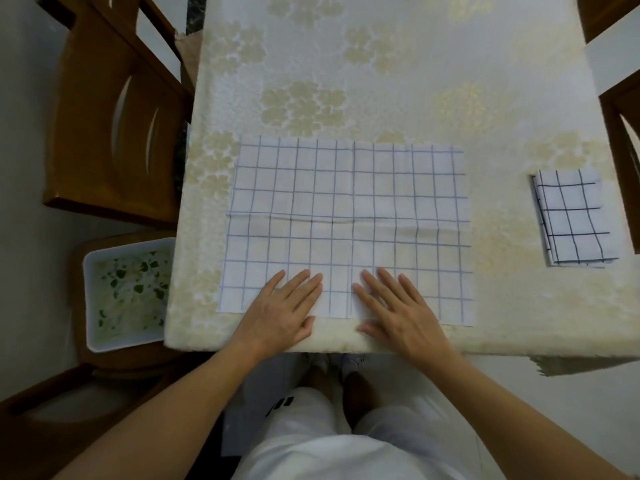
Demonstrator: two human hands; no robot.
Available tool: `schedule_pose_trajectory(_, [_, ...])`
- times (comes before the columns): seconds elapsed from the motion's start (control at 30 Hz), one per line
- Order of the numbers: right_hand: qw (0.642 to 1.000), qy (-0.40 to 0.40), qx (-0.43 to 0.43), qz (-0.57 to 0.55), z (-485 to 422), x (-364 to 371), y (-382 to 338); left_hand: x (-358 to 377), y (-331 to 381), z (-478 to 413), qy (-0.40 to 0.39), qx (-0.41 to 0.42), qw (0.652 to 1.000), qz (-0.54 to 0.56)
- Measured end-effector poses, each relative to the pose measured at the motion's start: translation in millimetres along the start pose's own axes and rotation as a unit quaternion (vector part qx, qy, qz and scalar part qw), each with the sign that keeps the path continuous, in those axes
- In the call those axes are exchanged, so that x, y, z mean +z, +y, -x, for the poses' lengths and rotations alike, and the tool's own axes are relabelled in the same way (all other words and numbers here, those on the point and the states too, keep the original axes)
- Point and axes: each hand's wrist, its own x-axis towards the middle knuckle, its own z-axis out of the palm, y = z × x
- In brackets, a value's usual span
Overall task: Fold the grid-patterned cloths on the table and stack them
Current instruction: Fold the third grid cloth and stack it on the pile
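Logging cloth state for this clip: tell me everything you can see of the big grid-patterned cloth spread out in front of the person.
The spread cloth is thin white fabric with a grid of fine dark lines. It is rectangular and lies flat and unfolded on the floral-covered table, its near edge close to the table's near edge. Faint creases cross it, one running side to side and one front to back through the middle. The left hand and right hand press flat on its near part, fingers straight, side by side.

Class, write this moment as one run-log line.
left hand flat on spread cloth | right hand likewise | folded cloth aside, right
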Motion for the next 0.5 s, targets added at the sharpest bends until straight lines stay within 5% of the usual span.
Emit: schedule_pose_trajectory(0.5, [0.998,0.052,0.029,-0.03,2.4,8.3,-12.4,-0.6,-6.9,-4.0,0.037,0.011,0.998,0.047])
